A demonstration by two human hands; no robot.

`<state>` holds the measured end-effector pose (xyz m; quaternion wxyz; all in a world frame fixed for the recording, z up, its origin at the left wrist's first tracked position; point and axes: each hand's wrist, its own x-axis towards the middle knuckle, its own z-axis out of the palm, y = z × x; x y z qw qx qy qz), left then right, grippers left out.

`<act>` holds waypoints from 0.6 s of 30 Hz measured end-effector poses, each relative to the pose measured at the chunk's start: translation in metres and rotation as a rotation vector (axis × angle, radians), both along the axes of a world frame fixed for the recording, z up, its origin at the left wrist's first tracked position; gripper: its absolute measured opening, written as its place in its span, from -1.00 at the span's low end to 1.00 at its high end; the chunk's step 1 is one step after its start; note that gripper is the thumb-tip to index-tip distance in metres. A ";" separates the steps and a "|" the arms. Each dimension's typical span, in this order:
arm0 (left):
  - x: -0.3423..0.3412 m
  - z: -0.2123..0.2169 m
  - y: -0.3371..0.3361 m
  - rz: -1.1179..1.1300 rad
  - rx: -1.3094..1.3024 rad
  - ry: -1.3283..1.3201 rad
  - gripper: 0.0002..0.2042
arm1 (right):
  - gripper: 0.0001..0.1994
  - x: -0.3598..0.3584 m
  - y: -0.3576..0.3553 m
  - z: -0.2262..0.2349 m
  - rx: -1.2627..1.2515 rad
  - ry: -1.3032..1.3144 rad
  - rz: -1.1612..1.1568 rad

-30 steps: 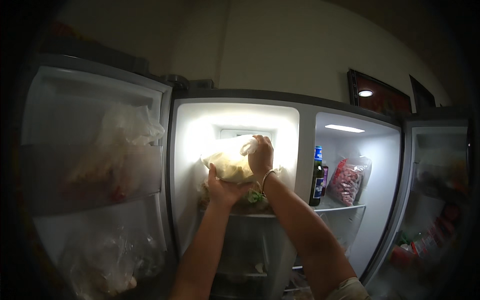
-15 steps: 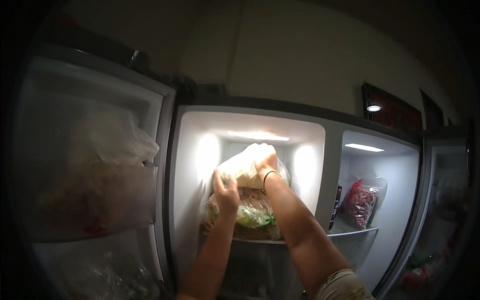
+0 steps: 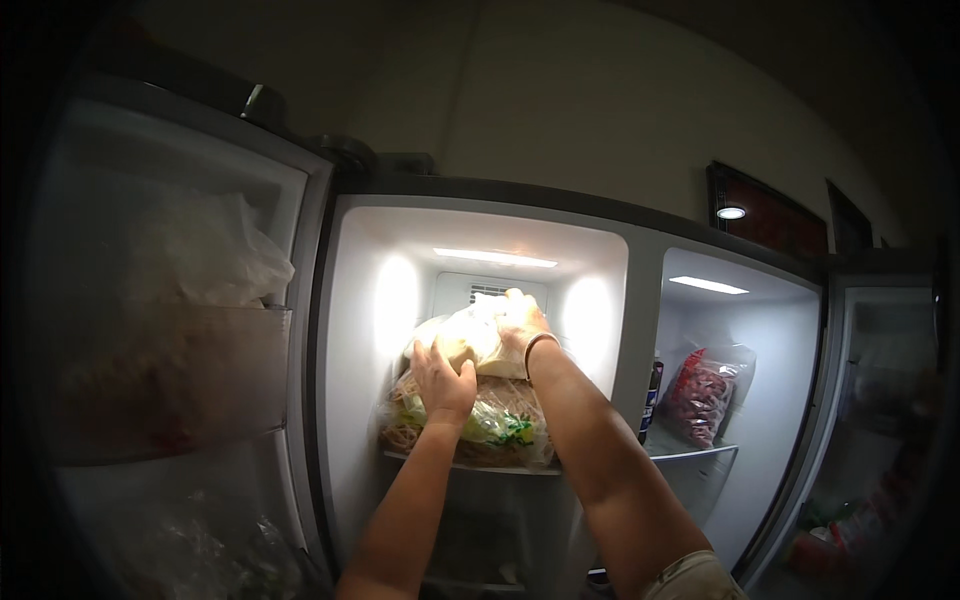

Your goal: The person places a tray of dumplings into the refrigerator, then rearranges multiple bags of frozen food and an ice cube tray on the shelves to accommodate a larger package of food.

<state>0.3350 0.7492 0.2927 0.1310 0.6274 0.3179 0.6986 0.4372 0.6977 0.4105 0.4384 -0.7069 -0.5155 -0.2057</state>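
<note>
A bulky white plastic bag (image 3: pixel 480 345) sits on top of a clear bag (image 3: pixel 480 420) inside the lit left compartment of a fridge. Brown strands, pale leaves and bits of green show through the clear bag. My left hand (image 3: pixel 443 385) grips the white bag's front left side, fingers curved against it and thumb apart. At the bag's upper right, my right hand (image 3: pixel 522 320) has its fingers closed on the gathered plastic. A dark band circles my right wrist. The ends of the right fingers are partly lost in glare.
An open door (image 3: pixel 308 400) on the left carries a bin with a pale plastic bag (image 3: pixel 225 250). Past a divider (image 3: pixel 640 300), the right compartment holds a bag of reddish pieces (image 3: pixel 703 395) and a dark bottle (image 3: pixel 650 400) on a glass shelf (image 3: pixel 695 452). Another open door (image 3: pixel 850 400) stands at right.
My left hand has shifted from the white bag's left edge onto its front. The bag's top has sunk, uncovering a vent on the back wall. The view has moved slightly.
</note>
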 end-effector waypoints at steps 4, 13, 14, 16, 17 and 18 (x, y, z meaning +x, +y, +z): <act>0.002 0.007 -0.005 0.090 0.082 0.225 -0.48 | -0.68 0.017 0.006 -0.012 0.384 0.072 -0.181; 0.008 0.009 0.031 0.136 0.145 0.364 -0.41 | -0.41 0.012 0.022 -0.058 -0.072 0.255 -0.166; 0.006 0.009 0.027 0.112 0.121 0.375 -0.41 | -0.41 0.016 0.024 -0.057 -0.080 0.240 -0.153; 0.004 0.008 0.022 0.065 0.074 0.397 -0.41 | -0.40 0.022 0.024 -0.061 -0.096 0.241 -0.130; -0.001 0.008 0.021 0.058 0.046 0.419 -0.42 | -0.40 0.012 0.014 -0.059 -0.106 0.258 -0.115; -0.004 0.009 0.017 0.075 0.036 0.399 -0.42 | -0.39 0.004 0.008 -0.059 -0.080 0.241 -0.144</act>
